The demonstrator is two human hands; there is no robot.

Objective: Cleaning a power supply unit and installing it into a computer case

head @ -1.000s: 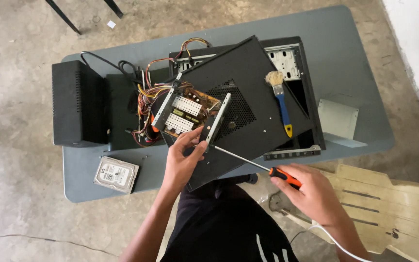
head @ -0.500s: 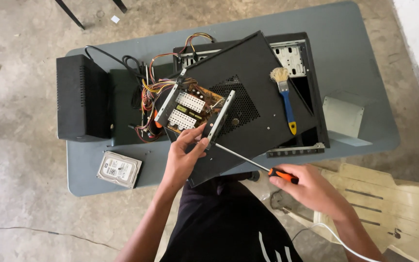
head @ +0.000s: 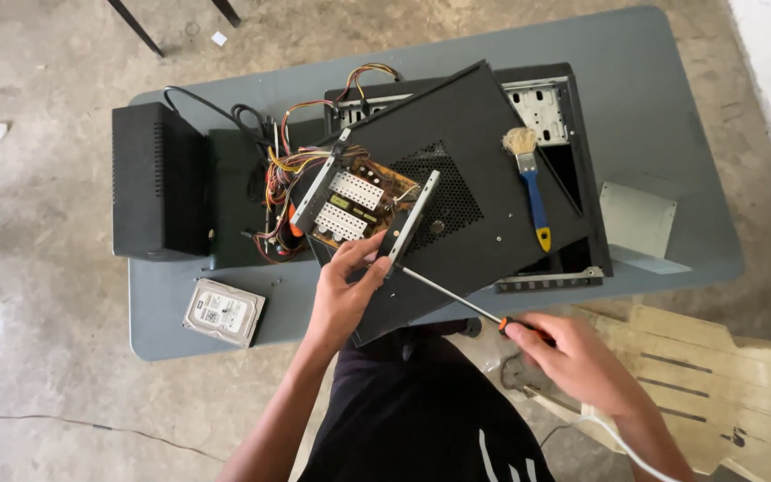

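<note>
- A black box (head: pixel 155 183) stands at the left end of the grey table (head: pixel 671 116), upright, with slotted vents on its top face.
- A silver hard drive (head: pixel 223 312) lies flat near the table's front edge, just in front of that box and apart from it.
- A bundle of red, yellow and black wires (head: pixel 280 183) spills out beside the box and runs to the circuit board.
- The circuit board (head: pixel 356 207) is brownish, carries white finned metal blocks, and sits between two grey metal rails. It rests tilted on the black panel.
- The left hand (head: pixel 343 299) is closed around the near end of the right-hand rail, thumb and fingers pinching it just below the board.
- The black panel (head: pixel 484 192) lies askew across the open computer case (head: pixel 573 107); it has a round patch of small vent holes near the board.
- The screwdriver (head: pixel 466 308) has a long thin metal shaft and an orange-and-black handle. Its tip meets the rail right at the left hand's fingers, and the shaft slants down to the right, out past the table edge.
- A paintbrush (head: pixel 530 183) with a blue handle and yellow end lies on the panel, well apart from the hands.
- The right hand (head: pixel 577 361) grips the screwdriver handle, fingers wrapped shut on it, over a pale wooden chair (head: pixel 716 384).
</note>
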